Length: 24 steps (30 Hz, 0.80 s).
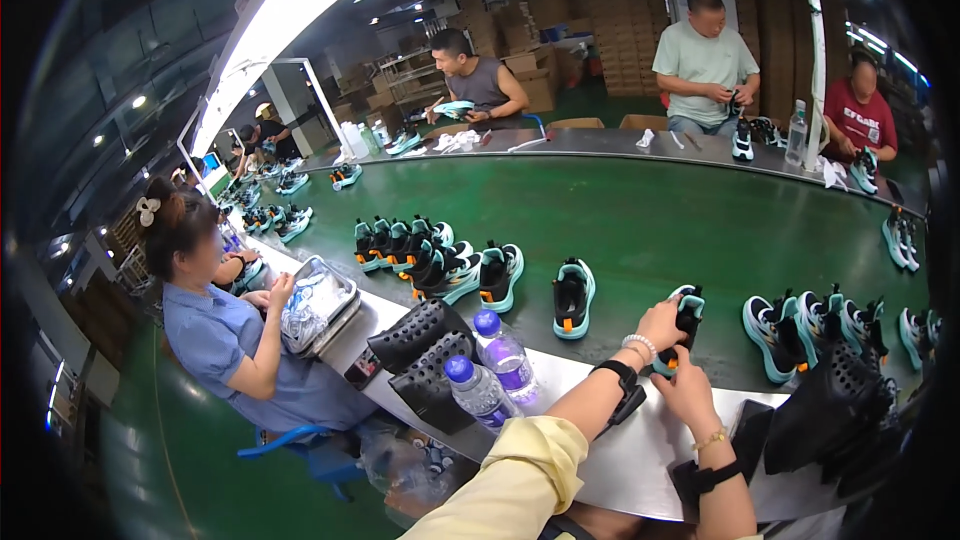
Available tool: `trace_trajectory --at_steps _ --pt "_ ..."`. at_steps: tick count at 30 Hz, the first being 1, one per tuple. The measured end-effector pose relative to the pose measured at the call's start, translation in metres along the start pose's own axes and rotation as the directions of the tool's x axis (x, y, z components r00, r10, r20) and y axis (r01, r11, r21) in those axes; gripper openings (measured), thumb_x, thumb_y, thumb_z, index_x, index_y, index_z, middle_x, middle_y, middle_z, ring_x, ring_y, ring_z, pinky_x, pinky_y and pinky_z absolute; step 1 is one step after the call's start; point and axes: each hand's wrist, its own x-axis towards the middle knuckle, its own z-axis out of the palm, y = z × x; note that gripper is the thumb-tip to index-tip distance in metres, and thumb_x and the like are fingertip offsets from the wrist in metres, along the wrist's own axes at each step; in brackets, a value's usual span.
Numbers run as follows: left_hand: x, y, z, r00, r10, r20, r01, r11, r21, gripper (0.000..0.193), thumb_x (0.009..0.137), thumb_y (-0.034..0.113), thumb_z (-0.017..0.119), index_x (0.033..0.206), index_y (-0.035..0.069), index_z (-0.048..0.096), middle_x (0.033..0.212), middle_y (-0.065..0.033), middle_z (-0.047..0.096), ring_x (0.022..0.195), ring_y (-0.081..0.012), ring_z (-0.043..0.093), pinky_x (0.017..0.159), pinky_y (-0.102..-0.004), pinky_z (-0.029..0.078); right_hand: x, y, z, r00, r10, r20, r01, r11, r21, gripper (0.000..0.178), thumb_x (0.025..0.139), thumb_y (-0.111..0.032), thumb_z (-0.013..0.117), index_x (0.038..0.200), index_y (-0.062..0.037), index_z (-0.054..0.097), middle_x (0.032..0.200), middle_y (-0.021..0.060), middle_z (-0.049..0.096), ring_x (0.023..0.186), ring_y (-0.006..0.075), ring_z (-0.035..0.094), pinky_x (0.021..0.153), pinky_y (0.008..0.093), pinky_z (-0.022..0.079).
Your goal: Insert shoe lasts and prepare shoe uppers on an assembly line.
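Observation:
A black and mint-green sneaker (690,320) stands at the near edge of the green belt, in front of me. My left hand (660,326) reaches in from the left and grips its side near the opening, fingers closed. Against the near end of the same sneaker are the fingers of my right hand (688,395), curled in around it; part of the contact is hidden. To the left stands a single matching sneaker (573,300), apart from my hands. More matching sneakers (770,335) line the belt on my right.
Two purple-capped bottles (508,355) and black perforated holders (430,370) stand on the metal ledge left of my arms. Another black perforated holder (835,405) is at right. A person beside me works near a tray (322,305). Several people sit across the green belt (620,210).

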Motion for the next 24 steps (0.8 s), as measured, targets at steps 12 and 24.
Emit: trace_trajectory --at_steps 12,24 --pt "-0.001 0.134 0.0 0.833 0.431 -0.346 -0.533 0.791 -0.299 0.036 0.102 0.024 0.045 0.093 0.0 0.071 0.144 -0.013 0.049 0.133 -0.0352 0.042 0.11 -0.041 0.034 -0.208 0.047 -0.278 0.511 0.069 -0.857 -0.116 0.993 0.01 0.023 0.089 -0.002 0.057 0.111 0.0002 0.061 0.064 0.0027 0.05 0.059 0.0097 0.048 0.057 0.0281 0.04" --pt "-0.012 0.153 0.091 0.873 0.378 0.307 -0.44 0.882 0.166 0.051 0.088 0.05 0.059 0.11 0.004 0.062 0.112 -0.0147 0.062 0.095 -0.0341 0.066 0.081 -0.0437 0.053 -0.26 0.275 -0.343 0.398 0.501 -0.769 -0.842 0.531 -0.09 0.057 0.092 -0.046 0.055 0.128 -0.0025 0.047 0.109 0.0277 0.064 0.103 0.042 0.062 0.086 0.0495 0.048"
